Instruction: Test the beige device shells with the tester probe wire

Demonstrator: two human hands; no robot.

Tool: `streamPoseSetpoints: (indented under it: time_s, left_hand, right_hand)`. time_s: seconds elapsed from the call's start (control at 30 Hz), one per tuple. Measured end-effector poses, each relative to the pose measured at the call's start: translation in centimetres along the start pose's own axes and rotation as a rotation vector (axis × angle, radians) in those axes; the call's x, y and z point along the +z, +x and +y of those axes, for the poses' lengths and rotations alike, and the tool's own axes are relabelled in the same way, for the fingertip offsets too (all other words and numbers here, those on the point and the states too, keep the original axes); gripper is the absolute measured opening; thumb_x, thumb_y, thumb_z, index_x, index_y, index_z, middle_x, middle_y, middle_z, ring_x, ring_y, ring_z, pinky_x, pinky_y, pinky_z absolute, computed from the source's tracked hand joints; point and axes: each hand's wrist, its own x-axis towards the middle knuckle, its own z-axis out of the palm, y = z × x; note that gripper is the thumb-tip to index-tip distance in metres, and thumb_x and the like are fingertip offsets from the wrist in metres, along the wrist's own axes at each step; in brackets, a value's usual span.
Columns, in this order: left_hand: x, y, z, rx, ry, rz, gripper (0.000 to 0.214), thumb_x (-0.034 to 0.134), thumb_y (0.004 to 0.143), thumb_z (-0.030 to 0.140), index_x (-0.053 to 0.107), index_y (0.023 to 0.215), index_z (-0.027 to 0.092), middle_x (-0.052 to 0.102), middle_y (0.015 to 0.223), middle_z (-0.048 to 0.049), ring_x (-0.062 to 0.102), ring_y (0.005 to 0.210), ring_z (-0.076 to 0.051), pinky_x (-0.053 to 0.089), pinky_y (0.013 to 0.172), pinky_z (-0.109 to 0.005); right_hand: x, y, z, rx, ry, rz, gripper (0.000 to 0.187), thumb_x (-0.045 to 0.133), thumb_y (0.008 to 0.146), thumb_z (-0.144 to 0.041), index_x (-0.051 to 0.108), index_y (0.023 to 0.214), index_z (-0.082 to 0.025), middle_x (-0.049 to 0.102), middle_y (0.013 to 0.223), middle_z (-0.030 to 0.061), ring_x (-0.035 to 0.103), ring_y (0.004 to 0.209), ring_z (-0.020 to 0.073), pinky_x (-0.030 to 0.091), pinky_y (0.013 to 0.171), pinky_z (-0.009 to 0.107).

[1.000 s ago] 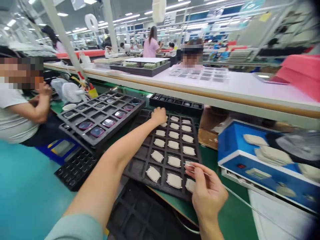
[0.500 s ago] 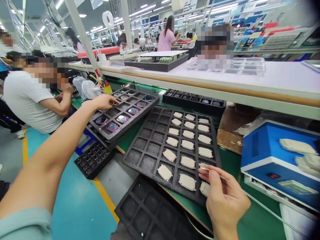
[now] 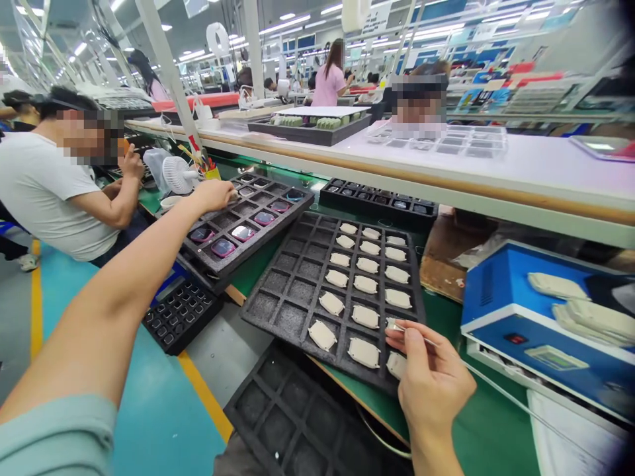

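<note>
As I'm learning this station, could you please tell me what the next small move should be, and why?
Probably, the left hand should lift a watch-like piece from the black tray beneath it: its fingertips are at that tray, though their hold is unclear, and the right hand holds the white cord.

Left sleeve (image 3: 59, 433): pale blue-green, plain, matte; soft cloth, loose cut. Creases run across it, curving round the arm. Hem (image 3: 108, 423) same colour, edge thick, stops around the elbow. Left arm (image 3: 124, 284) bare below it; forearm long, smooth, tapering to a slim wrist. Left hand (image 3: 217, 196) bare; fingertips too small to make out. Right hand (image 3: 434, 380) bare too, slender fingers, broad base to the thumb. Right forearm (image 3: 436, 456) bare as far as frame edge. Dark grey-brown cloth (image 3: 237, 457) low down, perhaps trousers; cannot tell.
</note>
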Motion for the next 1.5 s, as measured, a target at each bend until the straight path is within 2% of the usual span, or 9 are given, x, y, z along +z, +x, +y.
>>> streamPoseSetpoints:
  time_s: [0.13,0.2,0.3,0.4,0.47,0.53,0.73,1.13,1.5]
  left_hand:
    - [-1.1,-4.6,4.5,-0.016,-0.165,0.224,0.051,0.041,0.099,0.036,0.058,0.14,0.011,0.074,0.123,-0.0157,0.068,0.113,-0.028,0.048,0.102,-0.039]
    - [-0.3,-8.1,8.7,0.036,-0.592,0.31,0.051,0.054,0.095,0.039,0.06,0.138,0.013,0.077,0.107,-0.0107,0.071,0.095,-0.024,0.054,0.091,-0.036]
    - [3.4,-13.4,16.8,0.04,-1.229,0.213,0.046,0.072,0.083,0.041,0.07,0.12,0.014,0.077,0.095,-0.0101,0.072,0.081,-0.023,0.058,0.077,-0.035]
    - [8.0,-17.1,24.5,-0.129,-1.743,-0.028,0.051,0.085,0.072,0.038,0.071,0.115,0.015,0.078,0.102,-0.0118,0.075,0.089,-0.024,0.061,0.074,-0.034]
    - [10.2,-18.4,28.1,-0.229,-1.926,-0.136,0.057,0.09,0.067,0.033,0.07,0.117,0.016,0.078,0.105,-0.0105,0.076,0.091,-0.023,0.062,0.08,-0.034]
    - [11.5,-18.9,30.2,-0.272,-1.991,-0.179,0.055,0.092,0.066,0.03,0.071,0.115,0.016,0.079,0.103,-0.009,0.077,0.091,-0.021,0.062,0.086,-0.034]
    - [12.0,-19.1,30.9,-0.298,-1.999,-0.159,0.045,0.093,0.068,0.033,0.073,0.105,0.015,0.081,0.101,-0.0097,0.077,0.091,-0.02,0.064,0.082,-0.031]
    - [12.8,-19.8,31.0,-0.205,-1.943,-0.146,0.04,0.088,0.077,0.033,0.073,0.112,0.018,0.081,0.108,-0.01,0.078,0.097,-0.023,0.063,0.092,-0.036]
    - [12.8,-19.8,31.0,-0.183,-1.95,-0.143,0.038,0.088,0.077,0.031,0.074,0.11,0.019,0.081,0.107,-0.009,0.078,0.096,-0.021,0.063,0.09,-0.032]
  right_hand:
    - [0.0,0.1,0.0,-0.002,0.004,-0.012,0.03,0.075,0.088,-0.043,0.077,0.089,-0.014,0.078,0.082,0.0078,0.075,0.066,0.0187,0.064,0.064,0.033]
    - [0.1,0.2,-0.1,-0.007,0.014,-0.009,0.027,0.074,0.089,-0.041,0.077,0.09,-0.014,0.078,0.083,0.0079,0.075,0.066,0.0188,0.064,0.064,0.033]
    - [0.4,0.4,-0.3,-0.034,0.032,0.001,0.023,0.072,0.09,-0.039,0.077,0.091,-0.016,0.079,0.085,0.0073,0.076,0.068,0.0192,0.066,0.065,0.034]
    - [0.6,0.7,-0.5,-0.088,0.042,0.007,0.02,0.069,0.093,-0.036,0.077,0.091,-0.018,0.079,0.086,0.0062,0.078,0.073,0.0195,0.067,0.068,0.034]
    - [0.7,1.0,-0.4,-0.122,0.047,0.006,0.017,0.068,0.094,-0.034,0.076,0.092,-0.02,0.079,0.089,0.0054,0.078,0.076,0.019,0.068,0.071,0.034]
    - [0.7,1.2,-0.2,-0.154,0.045,-0.008,0.015,0.066,0.096,-0.032,0.076,0.094,-0.021,0.078,0.092,0.0054,0.078,0.08,0.019,0.068,0.076,0.035]
    - [0.3,1.4,0.8,-0.201,0.034,-0.105,0.016,0.062,0.099,-0.029,0.077,0.104,-0.024,0.078,0.104,0.0058,0.076,0.097,0.0204,0.066,0.09,0.039]
    - [0.4,1.6,0.5,-0.177,0.003,-0.101,0.015,0.063,0.098,-0.03,0.076,0.101,-0.024,0.078,0.099,0.0059,0.076,0.091,0.0206,0.068,0.083,0.039]
    - [0.4,1.5,0.5,-0.178,0.015,-0.109,0.014,0.063,0.098,-0.028,0.076,0.102,-0.025,0.078,0.1,0.0053,0.076,0.093,0.0205,0.068,0.084,0.038]
